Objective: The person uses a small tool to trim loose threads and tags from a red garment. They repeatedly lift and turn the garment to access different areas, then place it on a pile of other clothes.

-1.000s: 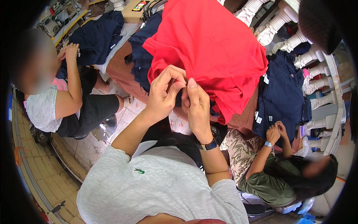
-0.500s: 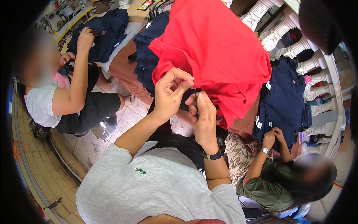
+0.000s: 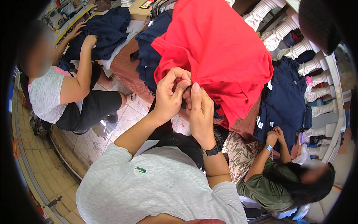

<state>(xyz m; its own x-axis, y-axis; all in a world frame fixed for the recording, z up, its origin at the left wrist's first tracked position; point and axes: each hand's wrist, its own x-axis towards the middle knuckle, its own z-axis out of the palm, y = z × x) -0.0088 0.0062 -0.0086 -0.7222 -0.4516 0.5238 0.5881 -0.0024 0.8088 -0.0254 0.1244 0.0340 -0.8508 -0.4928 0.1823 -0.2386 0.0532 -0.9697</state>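
A bright red cloth garment lies spread over the surface in front of me, its near edge reaching my fingers. With thumb and forefinger pinched together, my left hand grips that edge. Right against it, my right hand is closed, thumb and forefinger meeting at the left fingertips. Between the hands shows a bit of a small thin dark tool, mostly hidden by the right fingers; its kind cannot be made out now.
Navy garments are stacked left of the red one, on a brown cloth. More navy garments lie to the right, beside white balusters. One person handles navy cloth at left; another sits at right, hands on navy cloth.
My right hand has moved up and left to meet the left fingertips; the tool's thin shaft, visible before, is now mostly covered. The person at left has reached farther over the navy cloth.
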